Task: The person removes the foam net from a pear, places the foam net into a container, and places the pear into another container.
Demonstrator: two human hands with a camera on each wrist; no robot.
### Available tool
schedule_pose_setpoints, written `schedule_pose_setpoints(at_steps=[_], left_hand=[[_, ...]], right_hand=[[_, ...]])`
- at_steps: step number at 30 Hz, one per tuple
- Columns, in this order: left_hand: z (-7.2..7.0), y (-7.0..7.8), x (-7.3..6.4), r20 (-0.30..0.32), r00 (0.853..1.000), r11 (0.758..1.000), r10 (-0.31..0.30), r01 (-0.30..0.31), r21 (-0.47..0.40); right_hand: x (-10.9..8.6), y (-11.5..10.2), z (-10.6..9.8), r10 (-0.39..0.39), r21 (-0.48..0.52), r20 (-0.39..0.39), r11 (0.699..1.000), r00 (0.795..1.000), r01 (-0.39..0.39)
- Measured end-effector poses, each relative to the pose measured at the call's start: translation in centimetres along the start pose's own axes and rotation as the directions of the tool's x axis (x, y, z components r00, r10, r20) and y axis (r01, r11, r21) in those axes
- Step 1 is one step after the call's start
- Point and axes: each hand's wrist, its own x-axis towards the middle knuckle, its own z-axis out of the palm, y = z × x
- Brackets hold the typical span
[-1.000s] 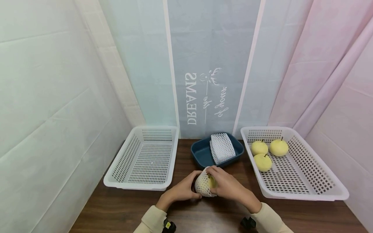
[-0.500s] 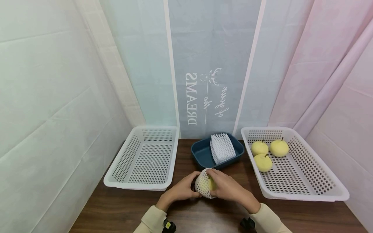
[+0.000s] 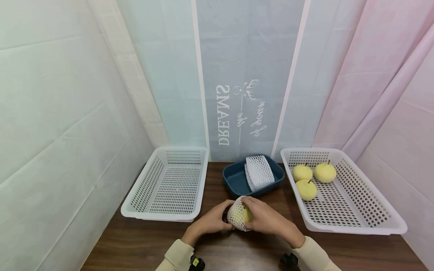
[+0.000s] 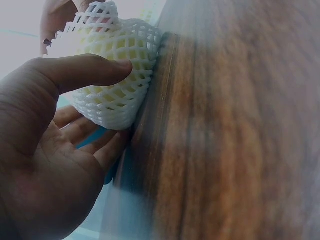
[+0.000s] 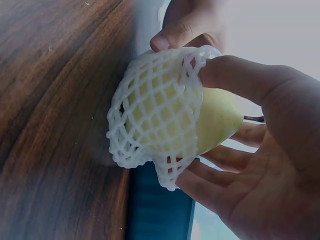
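Observation:
A yellow pear (image 5: pixel 220 120) lies on its side low over the table, with a white foam net sleeve (image 5: pixel 155 110) round most of it. Its stem end stays bare and faces the right palm. My left hand (image 3: pixel 213 219) holds the sleeved end, thumb on the net and fingers round the far side, as the left wrist view shows. From the right, my right hand (image 3: pixel 266 217) grips the sleeve's open edge, its thumb hooked at the rim and its fingertips at the opposite rim.
Behind the hands, a dark blue tray (image 3: pixel 234 180) bears folded white foam nets (image 3: pixel 259 172). On the right, a white basket (image 3: pixel 352 227) contains three yellow pears (image 3: pixel 324 172). Another white basket (image 3: pixel 162 216) stands on the left. A curtain hangs behind the brown wooden table (image 3: pixel 223 252).
The right hand has shifted slightly down and toward the person, along with the pear and its sleeve edge. The left hand keeps its place. Baskets and tray stand as before.

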Motion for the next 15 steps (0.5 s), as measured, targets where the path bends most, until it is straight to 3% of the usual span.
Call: schedule_pose_setpoints(at_steps=[15], left_hand=[[-0.11,0.29,0.1,-0.024,1.0,1.0,0.02,-0.02,-0.007]], right_hand=[[0.14,0.41,-0.57,-0.004,0.067,-0.032,0.998,0.999,0.006]])
